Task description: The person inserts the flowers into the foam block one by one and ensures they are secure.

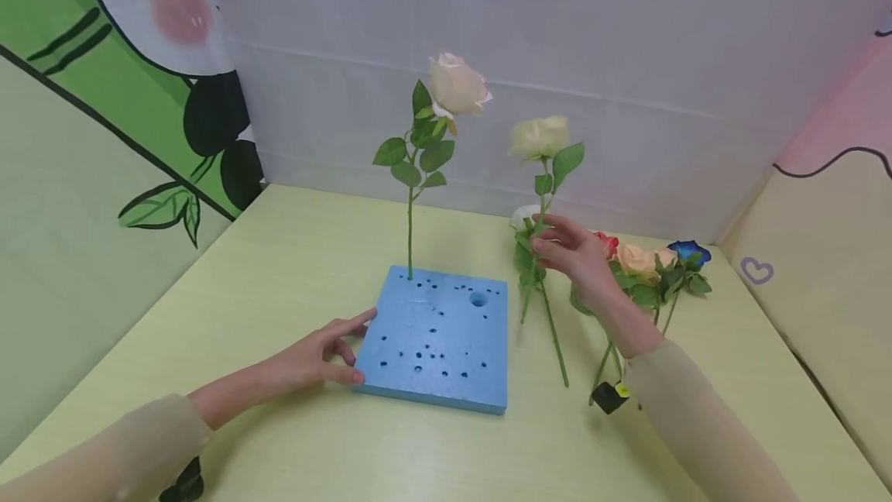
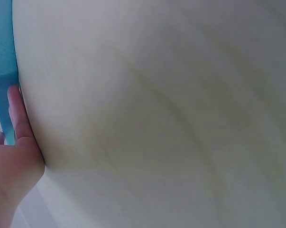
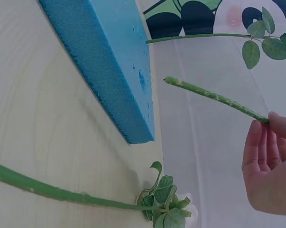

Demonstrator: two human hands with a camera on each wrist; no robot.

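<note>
A cream rose point(image 1: 540, 138) stands upright in the air, its green stem pinched between the thumb and fingertips of my right hand point(image 1: 581, 262). In the right wrist view, the bare lower end of that stem point(image 3: 214, 96) points toward the blue foam block point(image 3: 119, 61), clear of it. The foam block point(image 1: 453, 331) lies flat on the table and has many holes in its top. My left hand point(image 1: 317, 355) rests at the block's left side, thumb at the near corner and index finger extended along the edge. A pale pink rose point(image 1: 458, 87) stands in a hole at the back left.
Right of the block lies a white rose point(image 1: 524, 215), its stem toward me. Farther right lie a red rose point(image 1: 606, 243), peach roses point(image 1: 637, 260) and a blue rose point(image 1: 690, 252). A black tag point(image 1: 609, 398) is by their stems. A grey cloth point(image 1: 627, 37) hangs behind the table.
</note>
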